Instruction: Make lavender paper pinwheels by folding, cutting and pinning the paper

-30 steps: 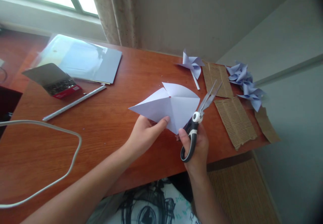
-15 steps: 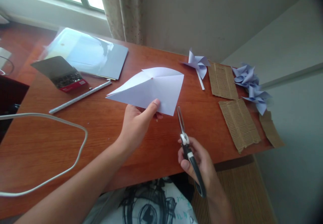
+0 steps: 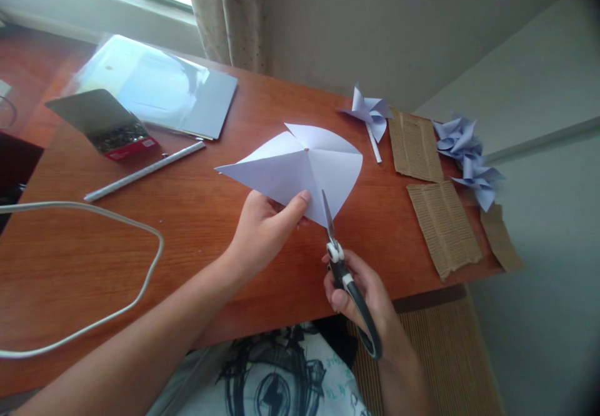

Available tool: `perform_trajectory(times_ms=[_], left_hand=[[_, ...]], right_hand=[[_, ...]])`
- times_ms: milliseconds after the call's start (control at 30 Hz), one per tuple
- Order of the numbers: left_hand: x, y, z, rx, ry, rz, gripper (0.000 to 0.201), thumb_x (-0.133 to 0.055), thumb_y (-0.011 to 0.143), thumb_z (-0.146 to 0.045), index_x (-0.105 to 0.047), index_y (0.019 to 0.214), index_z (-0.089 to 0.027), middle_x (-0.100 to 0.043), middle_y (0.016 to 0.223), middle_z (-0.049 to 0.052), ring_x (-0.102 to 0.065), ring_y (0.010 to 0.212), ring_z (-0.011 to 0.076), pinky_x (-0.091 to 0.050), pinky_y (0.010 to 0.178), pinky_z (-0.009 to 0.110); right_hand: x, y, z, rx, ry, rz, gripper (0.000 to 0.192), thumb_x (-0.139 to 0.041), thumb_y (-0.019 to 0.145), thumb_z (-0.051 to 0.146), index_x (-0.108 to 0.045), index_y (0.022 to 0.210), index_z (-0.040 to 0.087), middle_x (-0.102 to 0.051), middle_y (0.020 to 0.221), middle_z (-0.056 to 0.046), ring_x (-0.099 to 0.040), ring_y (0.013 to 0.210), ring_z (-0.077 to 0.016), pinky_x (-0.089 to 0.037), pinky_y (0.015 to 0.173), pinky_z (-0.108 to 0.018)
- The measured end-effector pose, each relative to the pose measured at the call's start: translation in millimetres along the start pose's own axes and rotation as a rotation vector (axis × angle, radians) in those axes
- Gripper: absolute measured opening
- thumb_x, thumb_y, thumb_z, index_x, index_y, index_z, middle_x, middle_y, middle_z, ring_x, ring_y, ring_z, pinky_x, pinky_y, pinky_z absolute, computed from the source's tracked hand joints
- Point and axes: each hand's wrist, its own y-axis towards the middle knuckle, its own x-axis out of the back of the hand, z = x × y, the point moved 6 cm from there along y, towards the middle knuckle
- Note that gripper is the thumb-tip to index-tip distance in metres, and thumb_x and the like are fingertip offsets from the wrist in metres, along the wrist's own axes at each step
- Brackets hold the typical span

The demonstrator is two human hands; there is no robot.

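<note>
Above the wooden table, my left hand (image 3: 276, 222) pinches a sheet of white paper (image 3: 285, 166) by its near edge, thumb on top. The sheet has creases meeting at a small hole, and slits part it at the far side and at the left point. My right hand (image 3: 359, 285) grips a pair of scissors (image 3: 334, 247) with black-and-white handles. The blades point away from me and overlap the paper's near corner, just right of my left thumb. Part of the lower blade is hidden by the sheet.
Paper pinwheels (image 3: 370, 115) lie at the back right beside pieces of corrugated cardboard (image 3: 443, 228). On the left are an open box of small metal pieces (image 3: 124, 138), a rolled paper stick (image 3: 145, 171), a plastic-covered folder (image 3: 164, 91) and a white cable (image 3: 154, 260).
The paper has moved right and turned, bringing its near corner to the scissors. The blades, before beside the sheet, now overlap its corner. My left hand shifted right with the paper.
</note>
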Motion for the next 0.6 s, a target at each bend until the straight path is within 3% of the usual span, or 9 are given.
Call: perform_trajectory(times_ms=[600], left_hand=[[-2.4, -1.1, -0.8, -0.003, -0.003, 0.024, 0.020, -0.070, 0.085, -0.026, -0.063, 0.071, -0.014, -0.065, 0.061, -0.002, -0.059, 0.053, 0.0108, -0.048, 0.050, 0.020]], right_hand=[[-6.7, -0.2, -2.5, 0.011, 0.074, 0.003, 0.059, -0.078, 0.080, 0.059, -0.057, 0.119, 0.020, -0.055, 0.074, 0.003, -0.046, 0.060, -0.0097, -0.033, 0.057, -0.025]])
